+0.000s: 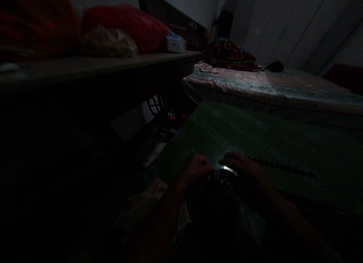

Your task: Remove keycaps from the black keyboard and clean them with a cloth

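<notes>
Fumbling the shiny piece (228, 170), lower centre, could be caused by dimness. Left hand (196, 167) and right hand (244, 167) are curled; grasp cannot be told.

Showed deep green on the broad flat board (204, 140), with rows of pale printed characters (211, 129) and round globe emblems (178, 135). Looked black along the long thin toothed strip (283, 166), and silvery white on the small curved shiny piece (229, 170). Appeared red on the bulging plastic bag (127, 27), beige on the crumpled plastic bag (109, 42). Ran in pale pink, white and greenish stripes across the flat fabric bed cover (269, 85), and in red, green and dark swirls over the heaped cloth (229, 55).
</notes>
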`<control>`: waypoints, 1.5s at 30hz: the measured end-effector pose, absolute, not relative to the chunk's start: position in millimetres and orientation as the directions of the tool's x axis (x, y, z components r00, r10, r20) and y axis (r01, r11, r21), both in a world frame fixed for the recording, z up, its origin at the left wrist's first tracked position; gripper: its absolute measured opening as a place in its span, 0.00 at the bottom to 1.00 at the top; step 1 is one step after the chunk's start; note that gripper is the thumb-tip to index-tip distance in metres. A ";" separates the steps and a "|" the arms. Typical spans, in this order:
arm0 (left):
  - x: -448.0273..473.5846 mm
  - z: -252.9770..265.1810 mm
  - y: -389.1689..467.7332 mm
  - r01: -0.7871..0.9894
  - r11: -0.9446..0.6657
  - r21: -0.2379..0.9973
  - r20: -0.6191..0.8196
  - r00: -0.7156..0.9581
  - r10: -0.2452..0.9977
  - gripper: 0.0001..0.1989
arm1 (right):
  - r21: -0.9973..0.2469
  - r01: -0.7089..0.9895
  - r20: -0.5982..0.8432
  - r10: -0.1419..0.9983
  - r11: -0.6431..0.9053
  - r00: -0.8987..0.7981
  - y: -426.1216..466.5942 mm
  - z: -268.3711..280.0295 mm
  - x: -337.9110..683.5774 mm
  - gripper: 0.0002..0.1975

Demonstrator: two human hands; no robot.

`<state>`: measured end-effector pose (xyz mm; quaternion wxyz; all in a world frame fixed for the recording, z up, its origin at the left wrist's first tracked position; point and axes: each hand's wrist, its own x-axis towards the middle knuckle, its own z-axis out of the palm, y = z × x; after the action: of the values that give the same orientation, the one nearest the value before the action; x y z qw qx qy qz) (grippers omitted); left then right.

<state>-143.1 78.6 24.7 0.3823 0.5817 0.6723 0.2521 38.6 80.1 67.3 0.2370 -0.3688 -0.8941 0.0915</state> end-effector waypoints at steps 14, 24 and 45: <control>-140.3 28.7 76.1 0.578 0.186 0.794 -0.169 -0.084 0.982 0.10 | 0.020 0.870 -0.117 0.865 0.493 -0.488 159.2 36.9 35.9 0.11; -139.4 37.7 72.9 0.335 0.223 0.915 -0.195 -0.115 0.974 0.07 | -0.325 0.668 0.312 0.743 0.669 -0.592 148.2 28.8 37.8 0.07; -148.1 51.3 62.0 -0.413 0.386 0.825 -0.288 0.281 0.915 0.16 | -0.542 0.355 0.618 0.647 0.762 -0.446 74.0 49.7 38.4 0.11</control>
<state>-148.1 62.0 51.3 0.7338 0.3197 0.3933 0.4524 38.4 74.0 49.7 0.4321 -0.3007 -0.8332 0.1693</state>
